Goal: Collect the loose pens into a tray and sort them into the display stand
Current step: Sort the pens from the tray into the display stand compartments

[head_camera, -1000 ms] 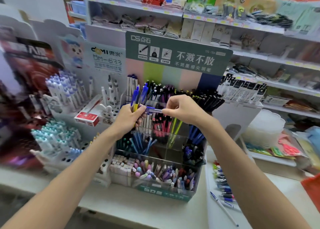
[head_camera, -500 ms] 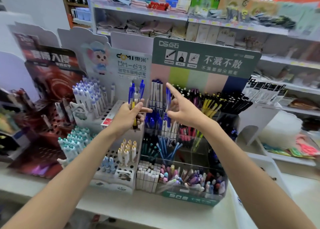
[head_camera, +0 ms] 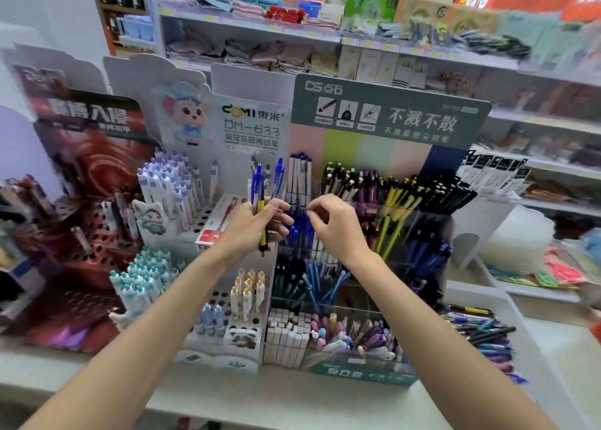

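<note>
Pens (head_camera: 260, 198) are sitting bunched in the left hand (head_camera: 250, 228), its fingers gripping them, just before the stand (head_camera: 364, 376); the right hand (head_camera: 338, 229) is curling its fingers beside them, and whether it is holding anything I cannot tell.

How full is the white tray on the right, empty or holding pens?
Not empty. A loose pile of mixed-colour pens lies in the white tray, spread along its floor.

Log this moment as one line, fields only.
phase: sorting | left hand: holds blue pens plus a yellow pen | right hand: curled beside them, over display stand, grip unclear | tray: holds loose pens
</note>
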